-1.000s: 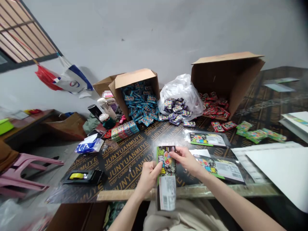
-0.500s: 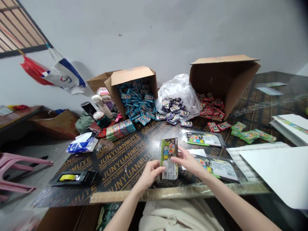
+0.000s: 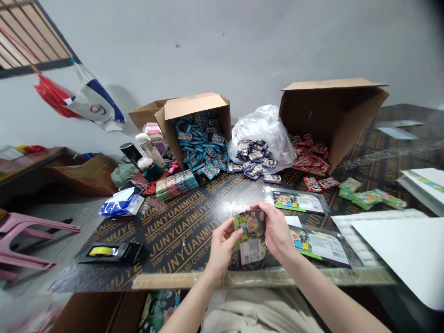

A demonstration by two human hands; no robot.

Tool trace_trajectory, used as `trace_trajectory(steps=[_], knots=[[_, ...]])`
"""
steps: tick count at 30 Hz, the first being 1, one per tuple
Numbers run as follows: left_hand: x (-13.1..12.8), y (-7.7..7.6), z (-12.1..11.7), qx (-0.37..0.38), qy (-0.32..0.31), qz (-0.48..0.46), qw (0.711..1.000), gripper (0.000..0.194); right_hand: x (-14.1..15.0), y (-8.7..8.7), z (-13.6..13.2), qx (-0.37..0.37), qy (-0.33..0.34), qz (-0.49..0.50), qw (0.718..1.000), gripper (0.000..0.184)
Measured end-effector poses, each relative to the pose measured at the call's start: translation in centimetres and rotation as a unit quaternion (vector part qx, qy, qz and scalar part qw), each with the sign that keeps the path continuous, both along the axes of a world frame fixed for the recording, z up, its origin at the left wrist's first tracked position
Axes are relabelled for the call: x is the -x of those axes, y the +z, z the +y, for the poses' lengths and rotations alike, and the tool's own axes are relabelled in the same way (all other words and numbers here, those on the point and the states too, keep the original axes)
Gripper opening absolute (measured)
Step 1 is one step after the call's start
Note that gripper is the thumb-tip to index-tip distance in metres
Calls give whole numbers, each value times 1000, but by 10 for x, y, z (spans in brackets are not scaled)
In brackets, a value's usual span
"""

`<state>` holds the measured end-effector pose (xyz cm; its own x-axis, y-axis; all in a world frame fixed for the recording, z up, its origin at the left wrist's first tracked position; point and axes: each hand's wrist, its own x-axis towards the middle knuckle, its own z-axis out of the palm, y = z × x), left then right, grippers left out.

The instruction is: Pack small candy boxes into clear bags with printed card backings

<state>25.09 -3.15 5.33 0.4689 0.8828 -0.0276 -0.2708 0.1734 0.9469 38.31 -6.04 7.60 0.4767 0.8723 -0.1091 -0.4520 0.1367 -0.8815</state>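
We've a flat black-and-green printed plastic pouch [image 3: 252, 245] above the near edge of the black gold-lettered plywood counter [image 3: 189, 210]; L hand [image 3: 223, 247] pinches its left side, R hand [image 3: 278, 233] grasps its right. Far: open brown cardboard box [image 3: 196, 106] w/ small blue packets [image 3: 199, 148].

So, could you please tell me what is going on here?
A person holds a printed pack near the front edge of the table, with the left grip at one side and the right grip at the other. Two similar packs lie to the right. Farther back, blue sachets fill a box, and purple sachets and red sachets lie beside it.
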Motion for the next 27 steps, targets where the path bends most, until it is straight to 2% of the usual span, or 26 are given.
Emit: trace_trajectory(steps=[3,5,7,9,14,17,20,22,24,27], knots=[[-1,10,-4,119,59,-67,989,26,3,5,-7,-13,28,14,999,11],[1,18,-4,179,63,-79,979,24,1,7,-14,-14,61,12,998,10],[6,24,-5,203,45,-80,975,24,-1,9,-21,-11,92,-6,996,11],[12,30,-4,193,15,-78,978,25,-3,12,-26,-9,116,-41,992,12],[28,44,4,106,1,6,994,11,-1,17,-30,-18,173,-156,972,19],[37,51,4,-12,6,105,994,15,-4,14,-30,-41,170,-263,949,21],[43,52,-4,-188,20,192,963,16,-12,7,-31,-96,134,-381,910,19],[44,52,-8,-265,40,217,939,14,-17,4,-33,-127,145,-440,877,23],[43,53,-9,-285,54,222,931,9,-19,4,-36,-139,147,-480,854,29],[40,59,-3,-245,32,230,941,9,-18,12,-38,-123,136,-500,846,23]])
